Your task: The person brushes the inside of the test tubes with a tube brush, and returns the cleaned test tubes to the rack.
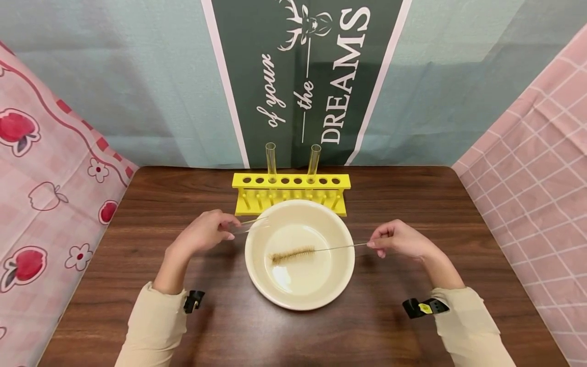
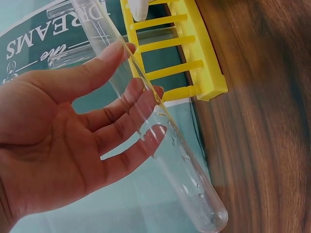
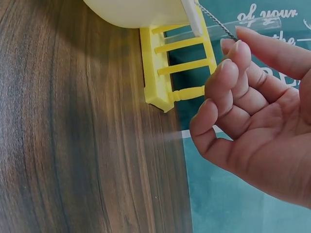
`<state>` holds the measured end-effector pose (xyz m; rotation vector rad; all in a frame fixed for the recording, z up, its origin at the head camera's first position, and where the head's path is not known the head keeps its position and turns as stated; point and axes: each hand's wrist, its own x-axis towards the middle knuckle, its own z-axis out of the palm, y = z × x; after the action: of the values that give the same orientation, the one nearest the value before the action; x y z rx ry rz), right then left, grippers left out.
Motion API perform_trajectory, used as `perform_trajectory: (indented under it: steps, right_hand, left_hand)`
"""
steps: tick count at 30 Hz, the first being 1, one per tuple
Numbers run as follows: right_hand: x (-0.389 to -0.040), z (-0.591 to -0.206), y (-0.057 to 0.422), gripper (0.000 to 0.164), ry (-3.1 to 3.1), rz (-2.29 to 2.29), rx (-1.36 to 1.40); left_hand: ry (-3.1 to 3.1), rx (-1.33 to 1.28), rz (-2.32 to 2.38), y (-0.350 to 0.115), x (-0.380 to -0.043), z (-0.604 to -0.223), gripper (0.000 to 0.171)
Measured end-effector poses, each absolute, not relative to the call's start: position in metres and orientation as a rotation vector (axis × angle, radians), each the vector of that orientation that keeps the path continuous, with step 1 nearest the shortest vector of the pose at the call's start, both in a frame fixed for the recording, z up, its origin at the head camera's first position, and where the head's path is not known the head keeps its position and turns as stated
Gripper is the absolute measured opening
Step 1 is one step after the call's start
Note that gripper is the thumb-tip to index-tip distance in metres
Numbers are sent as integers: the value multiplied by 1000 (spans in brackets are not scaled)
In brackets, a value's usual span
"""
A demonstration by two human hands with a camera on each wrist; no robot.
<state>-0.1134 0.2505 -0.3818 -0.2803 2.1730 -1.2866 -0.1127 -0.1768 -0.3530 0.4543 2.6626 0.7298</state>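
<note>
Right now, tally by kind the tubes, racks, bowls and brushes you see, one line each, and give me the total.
Rack: 1
Bowl: 1
Brush: 1, held by the right hand
Tubes: 3, one in the left hand, two in the rack
Total: 6

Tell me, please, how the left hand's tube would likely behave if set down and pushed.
The tube would probably roll sideways, being long and round. Looking clear and glassy, it may be fragile. The drop-like spots on it suggest it could be slippery.
</note>
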Motion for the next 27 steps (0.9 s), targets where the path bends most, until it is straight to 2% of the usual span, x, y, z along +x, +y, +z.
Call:
perform_trajectory:
  steps: [4,18,27]
  right_hand:
    - [-115,-383,253,26,2163,-1276,-310]
    - [-115,-386,256,17,2140,-1383,-327]
    - [-116,-384,256,18,2163,-1370,-315]
  left_hand:
    - [2678,451,714,-178,-111,-353,24]
    - [2697,416,650,-178,-109,-355,22]
    - [2708,417,631,-178,-106,-356,22]
